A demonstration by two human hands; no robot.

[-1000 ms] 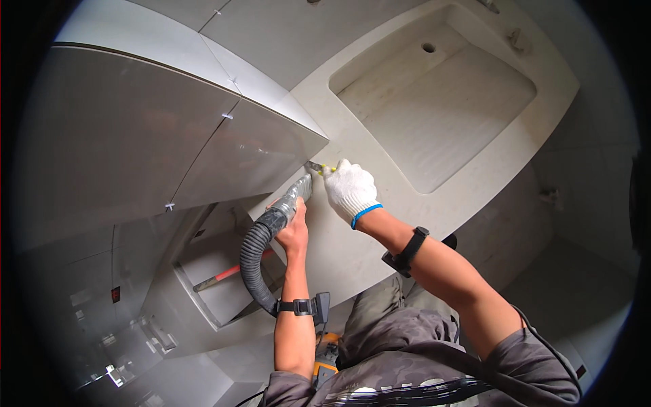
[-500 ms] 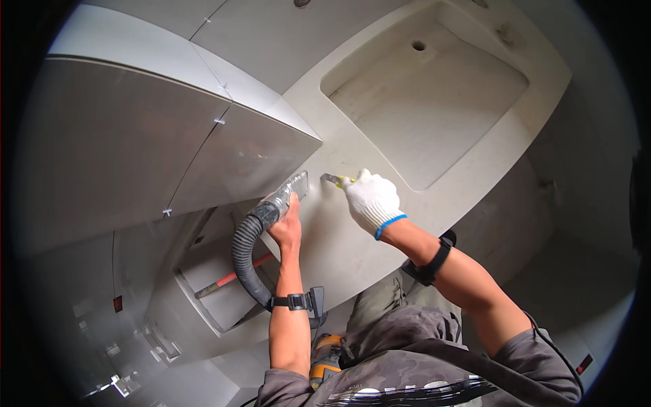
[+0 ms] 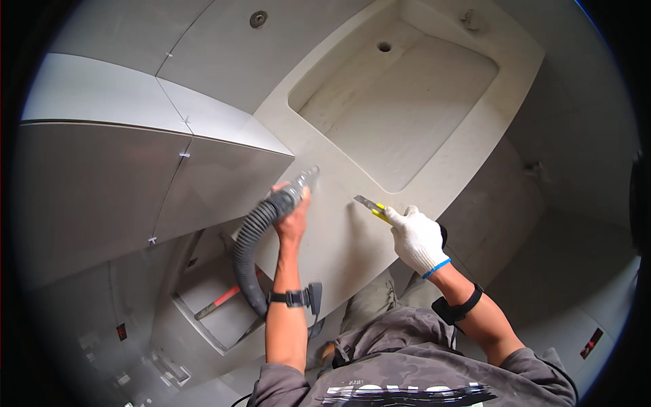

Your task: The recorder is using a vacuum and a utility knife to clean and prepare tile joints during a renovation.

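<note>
The bare left hand (image 3: 293,218) is wrapped around the translucent, silvery nozzle (image 3: 298,186) of a dark grey ribbed flexible hose (image 3: 252,234), thumb on one side and fingers on the other. The nozzle's long axis slants from near left to far right, and its blurred mouth points far right, just beside the near corner of a glossy grey tiled ledge (image 3: 234,180). From the grip, the hose bends left and curves back toward the strapped left forearm. The right hand (image 3: 417,239), in a white knitted glove with a blue cuff, is closed around a yellow-handled utility knife (image 3: 371,206) with a metal blade. The knife is over the off-white tabletop (image 3: 325,230), near the close corner of the rectangular sink basin (image 3: 420,102); its long axis slants from near right to far left, blade tip pointing far left. The nozzle and knife are well apart. In a recess at near left lies a red-and-grey bar (image 3: 227,296), its long axis running from near left to far right.
</note>
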